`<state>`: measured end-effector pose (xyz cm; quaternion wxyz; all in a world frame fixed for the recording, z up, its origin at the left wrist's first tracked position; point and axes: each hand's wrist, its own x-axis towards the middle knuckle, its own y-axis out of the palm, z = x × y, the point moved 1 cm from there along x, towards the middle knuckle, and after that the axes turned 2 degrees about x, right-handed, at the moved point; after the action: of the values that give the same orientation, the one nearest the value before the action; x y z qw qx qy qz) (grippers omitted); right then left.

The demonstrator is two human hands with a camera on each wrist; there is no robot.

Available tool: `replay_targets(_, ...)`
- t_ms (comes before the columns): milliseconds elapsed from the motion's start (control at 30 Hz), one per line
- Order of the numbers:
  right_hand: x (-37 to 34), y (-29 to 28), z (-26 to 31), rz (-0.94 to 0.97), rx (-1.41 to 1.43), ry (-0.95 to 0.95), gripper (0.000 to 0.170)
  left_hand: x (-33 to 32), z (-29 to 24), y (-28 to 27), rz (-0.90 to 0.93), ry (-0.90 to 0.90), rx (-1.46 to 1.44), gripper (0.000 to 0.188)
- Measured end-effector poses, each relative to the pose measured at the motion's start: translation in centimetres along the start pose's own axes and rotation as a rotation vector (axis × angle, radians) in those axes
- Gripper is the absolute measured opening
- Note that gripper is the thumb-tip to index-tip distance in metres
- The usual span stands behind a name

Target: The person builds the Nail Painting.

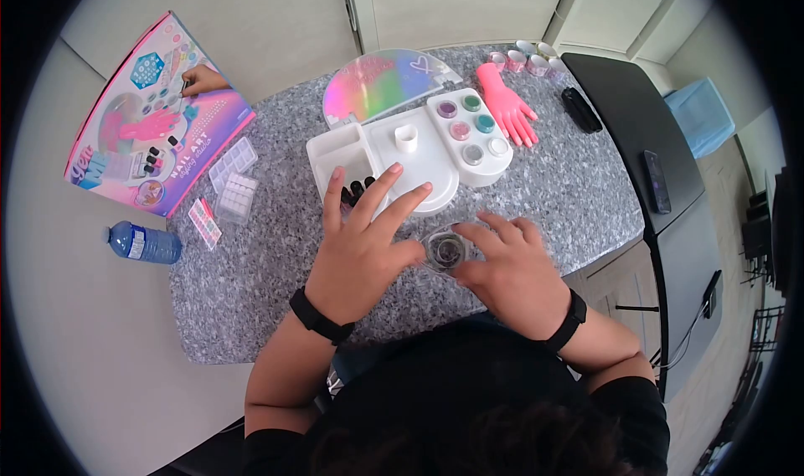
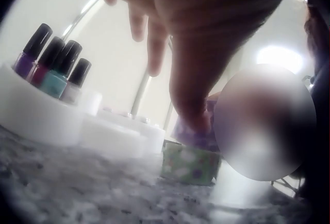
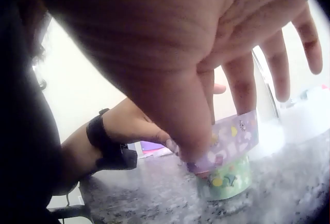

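Note:
A purple patterned sticker roll (image 3: 233,139) sits over a green patterned sticker roll (image 3: 232,183) close to the table's front edge. My right hand (image 1: 515,267) pinches the purple roll between thumb and index finger, the other fingers extended. From the other side, my left hand (image 1: 364,246) touches the purple roll with its thumb, while its remaining fingers are spread straight towards the white nail-art station (image 1: 448,193). Seen from above, the stack appears as nested clear-looking rings (image 1: 445,250). Dark-capped nail polish bottles (image 2: 56,82) stand in the station's left part, partly behind my left fingers in the head view.
Glitter pots (image 1: 460,130) fill the station's right side. Beyond it lie a pink model hand (image 1: 505,106), several more rolls (image 1: 537,64) and a black case (image 1: 581,110). On the left are a kit box (image 1: 159,124), plastic trays (image 1: 235,198), a sticker sheet (image 1: 204,224) and a water bottle (image 1: 144,243).

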<state>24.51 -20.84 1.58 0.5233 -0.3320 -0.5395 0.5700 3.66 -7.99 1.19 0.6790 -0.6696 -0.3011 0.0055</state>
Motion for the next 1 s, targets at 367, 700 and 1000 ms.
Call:
replay_targets(367,0.2,0.7,-0.6,-0.004,0.157,0.003,0.018,0.1,0.2,1.1,0.028,-0.029,-0.052,0.015)
replay_targets(700,2.5,-2.5,-4.9,-0.137,0.256,0.013,0.036,0.4,-0.1,1.4,0.019,-0.04,-0.069,0.024)
replay_targets(1000,14.1,-5.6,-30.3,-0.29,-0.037,0.49,0.032,-0.1,0.2,2.1,0.055,-0.003,-0.04,0.023)
